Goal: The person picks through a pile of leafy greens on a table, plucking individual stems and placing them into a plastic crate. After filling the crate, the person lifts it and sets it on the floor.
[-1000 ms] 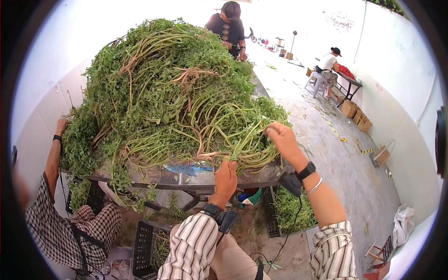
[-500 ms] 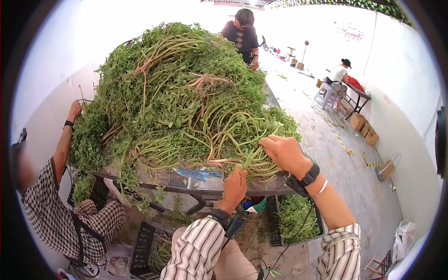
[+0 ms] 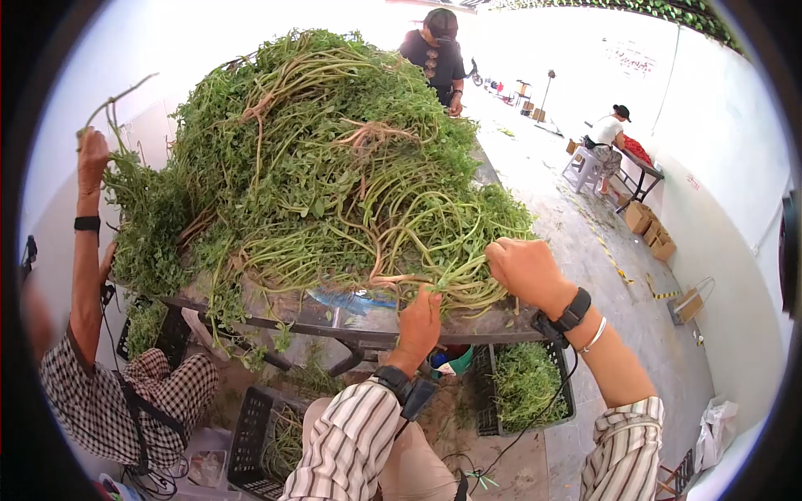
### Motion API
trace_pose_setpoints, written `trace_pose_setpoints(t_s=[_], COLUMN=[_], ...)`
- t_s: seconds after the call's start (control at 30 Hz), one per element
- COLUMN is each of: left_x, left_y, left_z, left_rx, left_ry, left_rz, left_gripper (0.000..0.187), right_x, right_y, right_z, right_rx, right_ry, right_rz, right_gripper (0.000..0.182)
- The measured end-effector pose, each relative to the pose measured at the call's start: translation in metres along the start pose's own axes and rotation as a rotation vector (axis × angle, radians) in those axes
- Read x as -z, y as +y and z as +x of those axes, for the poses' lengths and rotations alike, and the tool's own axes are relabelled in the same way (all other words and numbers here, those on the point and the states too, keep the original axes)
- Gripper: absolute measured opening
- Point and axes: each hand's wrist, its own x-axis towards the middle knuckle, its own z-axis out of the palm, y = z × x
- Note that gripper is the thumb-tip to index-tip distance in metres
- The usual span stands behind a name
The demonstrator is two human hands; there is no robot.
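Note:
A big heap of leafy green stems [image 3: 309,200], some with pale brown roots, covers the table [image 3: 292,313]. At its near edge my left hand [image 3: 419,324] is closed, thumb and fingers pinched on a green stem. To the right, my right hand [image 3: 532,274] grips green stems at the heap's side, fingers curled in. The stems between my two hands stay tangled with the heap, and their ends are partly hidden by my fingers. A thick pale root stalk [image 3: 386,278] lies just beyond my left hand.
Below the table stand a black crate [image 3: 251,434] of stems at left and another crate [image 3: 572,401] of leafy tips at right. A person in checked clothes [image 3: 92,409] holds a long stem at left. Another person [image 3: 434,58] stands behind the heap. Cardboard boxes [image 3: 660,244] line the right wall.
My right hand has moved a little right and is still gripping stems. My left hand has hardly shifted. The person at left has raised a hand with a long stem in it.

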Motion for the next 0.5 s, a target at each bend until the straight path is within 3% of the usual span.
trace_pose_setpoints(t_s=[0.23,0.3,0.43,0.5], left_x=[-0.002,-0.001,-0.004,-0.003], left_y=[-0.005,-0.006,-0.005,-0.002], left_z=[-0.002,-0.002,0.0,-0.001], left_rx=[0.05,0.013,-0.034,0.001], left_ry=[-0.075,-0.122,-0.074,-0.091], left_rz=[0.081,0.133,0.131,0.148], left_gripper=[0.033,0.044,0.042,0.039], right_x=[-0.002,-0.003,-0.019,-0.024], right_y=[0.007,0.008,0.012,0.016], right_z=[-0.009,-0.009,-0.004,-0.002], right_rx=[0.018,-0.096,-0.231,-0.392], right_ry=[-0.043,0.003,0.052,0.055], right_rz=[0.057,0.236,0.47,0.812], right_gripper=[0.009,0.011,0.016,0.016])
